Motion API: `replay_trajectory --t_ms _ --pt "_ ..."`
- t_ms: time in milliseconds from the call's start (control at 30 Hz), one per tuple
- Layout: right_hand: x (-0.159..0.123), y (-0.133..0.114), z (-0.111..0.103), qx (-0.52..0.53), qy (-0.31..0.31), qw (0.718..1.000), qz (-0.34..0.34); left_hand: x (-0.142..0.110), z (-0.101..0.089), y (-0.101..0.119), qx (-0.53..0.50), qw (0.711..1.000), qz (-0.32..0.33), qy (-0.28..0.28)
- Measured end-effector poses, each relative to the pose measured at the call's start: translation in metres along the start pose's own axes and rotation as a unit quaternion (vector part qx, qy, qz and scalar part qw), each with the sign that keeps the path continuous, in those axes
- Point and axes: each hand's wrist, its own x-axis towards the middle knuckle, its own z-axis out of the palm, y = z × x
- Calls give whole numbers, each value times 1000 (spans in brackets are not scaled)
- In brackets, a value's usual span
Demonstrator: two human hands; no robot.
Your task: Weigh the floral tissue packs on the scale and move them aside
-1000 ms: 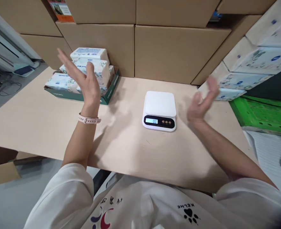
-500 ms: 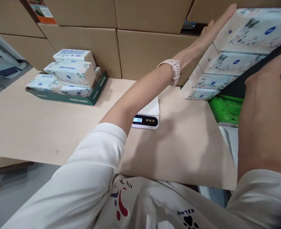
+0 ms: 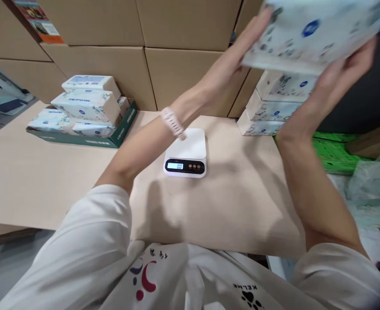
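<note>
Between my two hands I hold up a floral tissue pack (image 3: 309, 34), blurred by motion and cut by the top edge of the view. My left hand (image 3: 246, 41), with a pink band on its wrist, presses against the pack's left end. On the other side my right hand (image 3: 341, 73) grips its lower right part. Below it stands a stack of similar tissue packs (image 3: 262, 110) at the right rear of the table. A white digital scale (image 3: 186, 150) lies in the middle, its lit display reading 0.0.
At the left, a green tray (image 3: 112, 140) holds several tissue packs (image 3: 83, 105). Large cardboard boxes (image 3: 183, 77) are stacked along the table's back edge. A green plastic crate (image 3: 333, 153) and clear plastic wrapping (image 3: 370, 181) are at the right, beside the table (image 3: 215, 211).
Both hands have lifted the top pack off the stack and moved it left and toward me. The scale now shows fully, and the head view has shifted slightly right.
</note>
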Motion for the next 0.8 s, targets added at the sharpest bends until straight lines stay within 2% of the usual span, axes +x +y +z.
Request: replay_trajectory --t_ms 67,133,200,267,333,433,500,667,800 --pt "-24 18 26 14 -23 1000 -4 -58 -29 -1 19 998 53 4" --pt "-47 42 48 41 -27 998 -25 -115 -51 -12 19 998 39 43" --pt "-69 65 66 71 -34 996 -39 -165 -66 -30 39 997 -11 71" --pt "-89 83 80 86 -59 994 -15 -201 -76 -50 52 994 -57 79" --pt "-102 93 87 78 -89 992 44 -226 -82 -66 66 991 -86 79" --pt "-107 98 86 53 -81 986 137 -247 -87 -85 100 986 -106 84" --pt "-105 98 81 48 -65 982 172 -254 -89 -96 105 982 -123 100" --pt "-103 95 75 56 -69 984 152 -259 -95 -117 5 962 -201 185" --pt "-105 95 75 51 -67 988 132 -257 -98 -125 -47 955 -214 201"
